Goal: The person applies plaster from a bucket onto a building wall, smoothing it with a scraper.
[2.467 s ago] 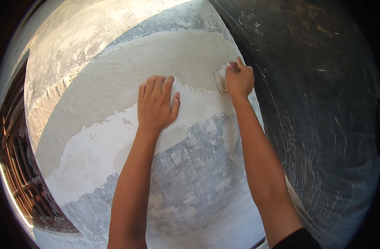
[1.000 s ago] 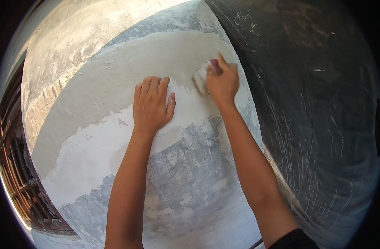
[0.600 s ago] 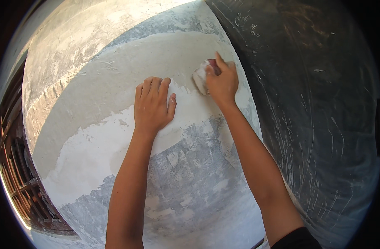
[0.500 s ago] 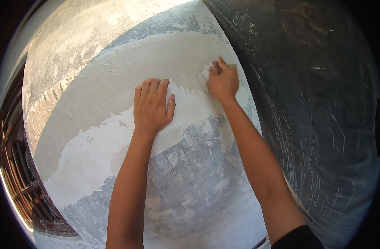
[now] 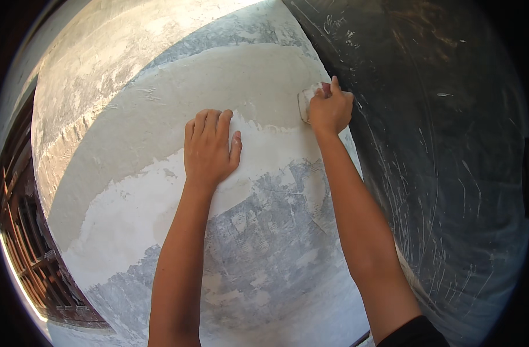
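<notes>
A wall [image 5: 264, 231] in front of me carries a band of fresh white putty [image 5: 131, 199] below a damp grey-beige coat [image 5: 218, 72]. Fingers stretched out, my left hand [image 5: 209, 147] rests flat on the wall where the two bands meet, holding nothing. My right hand [image 5: 331, 110] grips a putty knife [image 5: 305, 104] near the wall's right edge. White putty smears its blade, and a bit of reddish handle shows between my fingers. The blade lies against the damp coat; its far end is partly hidden by my hand.
Along the right runs a dark sheet [image 5: 438, 173] with white splashes and streaks, bordering the wall's edge. A brown slatted wooden frame [image 5: 39, 260] stands at the far left. Sunlight falls on the wall's upper left.
My right hand has moved a little to the right with the putty knife, up to the wall's right edge. My left hand has stayed almost in place.
</notes>
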The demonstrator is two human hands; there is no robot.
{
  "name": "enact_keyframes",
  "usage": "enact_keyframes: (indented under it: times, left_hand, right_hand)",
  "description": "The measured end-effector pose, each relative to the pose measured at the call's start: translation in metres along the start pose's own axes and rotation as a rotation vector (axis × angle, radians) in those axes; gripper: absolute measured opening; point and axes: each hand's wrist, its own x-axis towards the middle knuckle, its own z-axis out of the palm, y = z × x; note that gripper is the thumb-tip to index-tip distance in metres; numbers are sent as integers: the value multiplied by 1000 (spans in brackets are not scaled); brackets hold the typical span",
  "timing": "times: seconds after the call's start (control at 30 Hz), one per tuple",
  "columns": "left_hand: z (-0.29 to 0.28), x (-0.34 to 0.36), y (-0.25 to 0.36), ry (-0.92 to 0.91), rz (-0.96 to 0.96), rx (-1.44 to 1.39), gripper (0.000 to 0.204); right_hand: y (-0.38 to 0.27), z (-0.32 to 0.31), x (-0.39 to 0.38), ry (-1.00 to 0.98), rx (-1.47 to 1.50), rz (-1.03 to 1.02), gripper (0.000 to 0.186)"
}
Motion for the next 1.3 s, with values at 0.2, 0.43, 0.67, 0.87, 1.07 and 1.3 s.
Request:
enact_keyframes:
  times: [0.2,0.43,0.67,0.87,1.07,1.3]
  left_hand:
    - [0,-6,-1,-22,-31,-11,34]
    - [-3,0,4,13,-38,-4,33]
    - [-3,-4,1,16,-39,10,33]
    - [-3,1,7,-29,-20,20,32]
    - [-4,-5,10,-92,54,90,32]
    - [3,-23,94,-28,-99,-223,35]
  right_hand:
    - [-43,14,-42,-212,144,-216,45]
    - [-5,-3,10,-99,45,-54,46]
    - [-19,7,-36,-326,137,-302,45]
    - [35,-33,-5,-18,62,-232,48]
    - [28,-79,-25,-171,2,-256,48]
    - [68,-124,-43,-333,19,-255,44]
